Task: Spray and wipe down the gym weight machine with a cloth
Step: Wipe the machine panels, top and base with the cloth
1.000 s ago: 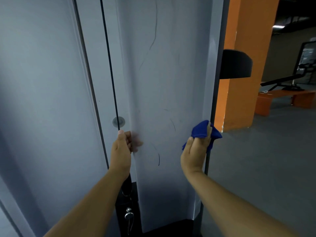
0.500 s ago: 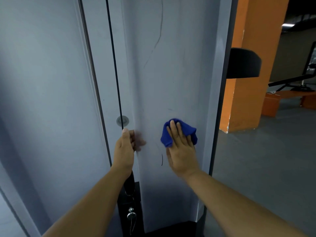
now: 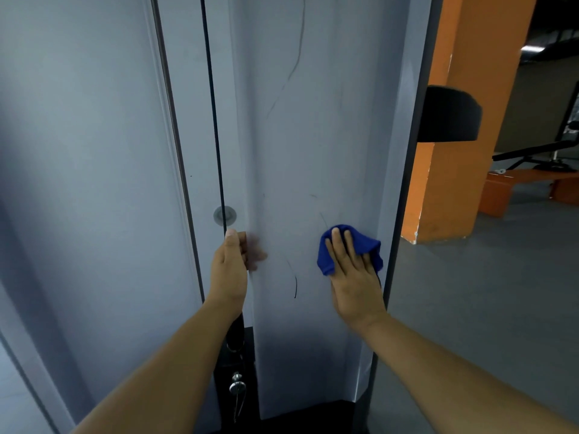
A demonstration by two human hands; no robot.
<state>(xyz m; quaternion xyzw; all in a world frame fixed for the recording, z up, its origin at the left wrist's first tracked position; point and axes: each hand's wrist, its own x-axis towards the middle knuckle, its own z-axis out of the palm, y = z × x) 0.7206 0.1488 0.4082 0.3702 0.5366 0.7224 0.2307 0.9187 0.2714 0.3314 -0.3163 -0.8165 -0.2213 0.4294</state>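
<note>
**Wipe pass on the shroud panel: right hand on the cloth, panel running vertically**

The left hand (image 3: 230, 270) grips the left edge of the grey panel (image 3: 313, 136), thumb on the near face and fingers curled round behind. It sits directly below the black cable (image 3: 213, 120) and the round grey cap (image 3: 224, 216) at its 12 o'clock. A metal clip (image 3: 237, 386) hangs at its 6 o'clock.

The panel's long axis is vertical. Dark scuff lines cross it: one short curved mark (image 3: 295, 285) lies between the two hands, and a long thin one climbs toward 12 o'clock.

The right hand (image 3: 354, 277) presses the blue cloth (image 3: 347, 245) flat against the panel, fingers straight and spread. The cloth lies near the panel's right edge. The short mark lies at 9 o'clock from the cloth, so the right hand is the nearer working hand.

At 3 o'clock, beyond the edge, a black pad (image 3: 451, 114) and an orange column (image 3: 454, 183) stand well apart. Nothing obstructs the panel face. No spray bottle is visible.
</note>
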